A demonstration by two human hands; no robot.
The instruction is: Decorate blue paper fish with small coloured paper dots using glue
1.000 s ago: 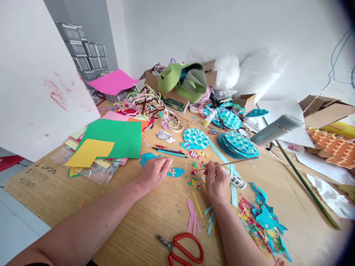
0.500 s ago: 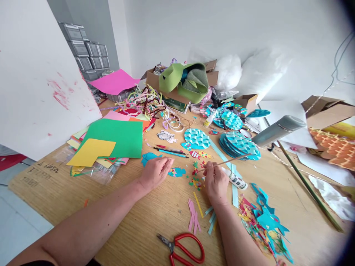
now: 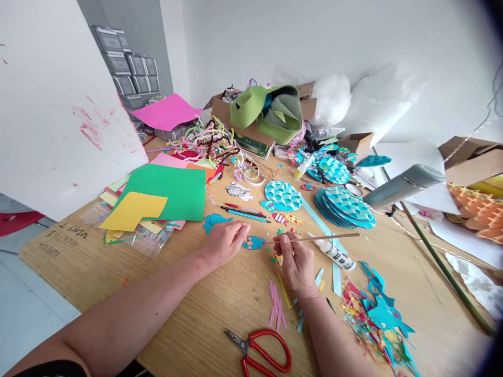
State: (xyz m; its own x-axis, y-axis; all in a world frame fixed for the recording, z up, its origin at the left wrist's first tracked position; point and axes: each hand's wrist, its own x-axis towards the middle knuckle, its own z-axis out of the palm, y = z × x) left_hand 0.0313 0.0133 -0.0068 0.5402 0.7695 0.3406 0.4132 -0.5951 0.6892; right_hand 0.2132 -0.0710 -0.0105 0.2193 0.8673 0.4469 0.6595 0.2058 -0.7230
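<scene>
My right hand (image 3: 295, 264) pinches a thin wooden stick (image 3: 326, 238) that lies almost level, its tip pointing left toward a small blue paper fish (image 3: 253, 242). My left hand (image 3: 225, 241) rests on the wooden table (image 3: 220, 309) with its fingertips pressing the left edge of that fish. Small coloured paper bits (image 3: 277, 258) lie just under my right hand. A white glue bottle (image 3: 335, 254) lies right of my right hand.
Red-handled scissors (image 3: 261, 352) lie near the front edge. Pink and blue paper strips (image 3: 276, 309) are beside my right wrist. Blue scrap cuttings (image 3: 379, 314) pile at the right. Green and yellow sheets (image 3: 157, 199) sit left. Blue scaled discs (image 3: 346, 207), pencils (image 3: 245, 212) and a grey flask (image 3: 404, 184) lie behind.
My right hand moved left and lowered the stick to nearly level, its tip now close to the blue fish. My left fingers stretched out to the fish's edge.
</scene>
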